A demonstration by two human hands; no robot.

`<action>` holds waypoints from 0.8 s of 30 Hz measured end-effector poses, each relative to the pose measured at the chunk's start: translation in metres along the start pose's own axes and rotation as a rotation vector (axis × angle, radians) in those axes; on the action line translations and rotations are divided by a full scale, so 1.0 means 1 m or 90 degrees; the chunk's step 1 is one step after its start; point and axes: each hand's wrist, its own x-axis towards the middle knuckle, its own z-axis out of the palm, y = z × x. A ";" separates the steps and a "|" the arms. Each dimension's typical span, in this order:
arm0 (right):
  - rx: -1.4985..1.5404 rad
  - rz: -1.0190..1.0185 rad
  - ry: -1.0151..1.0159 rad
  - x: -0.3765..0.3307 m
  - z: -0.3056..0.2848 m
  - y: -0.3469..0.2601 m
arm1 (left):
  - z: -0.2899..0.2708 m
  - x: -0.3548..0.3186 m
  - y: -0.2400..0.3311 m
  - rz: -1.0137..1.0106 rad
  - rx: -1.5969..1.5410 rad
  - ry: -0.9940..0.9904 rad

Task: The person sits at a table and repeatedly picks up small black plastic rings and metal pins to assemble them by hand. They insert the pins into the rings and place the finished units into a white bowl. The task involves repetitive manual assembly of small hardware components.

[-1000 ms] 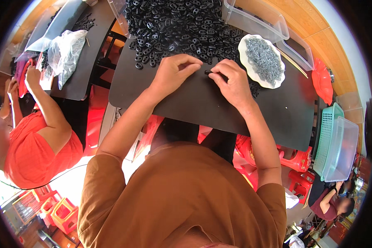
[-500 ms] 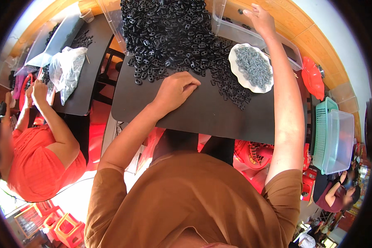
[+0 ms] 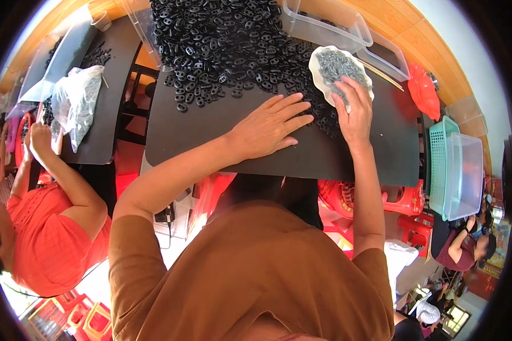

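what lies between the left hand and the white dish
In the head view, small black pieces lie between the left hand and the white dish.

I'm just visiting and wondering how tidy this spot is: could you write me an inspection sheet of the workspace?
Surface: dark table, rounded front corner.
Job's things: heaped black two-holed pieces; smaller black pieces; pale scalloped dish of grey pieces.
Clutter: clear bin, thin sticks, red dish.
Hands: left hand spread, palm down, contact unclear; right hand reaching the grey pieces, grip unclear.
Cables: thin cord below the table edge.
Surroundings: co-worker in red at left; green basket and red stool at right.
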 end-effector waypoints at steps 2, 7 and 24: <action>-0.040 0.007 0.027 -0.012 0.002 0.002 | 0.013 0.009 0.001 0.056 0.010 -0.016; -0.145 0.108 0.171 -0.019 -0.002 0.040 | 0.045 0.044 0.021 0.144 -0.014 -0.037; -0.039 0.224 0.083 -0.029 0.002 0.072 | 0.054 0.060 0.008 0.099 0.072 -0.015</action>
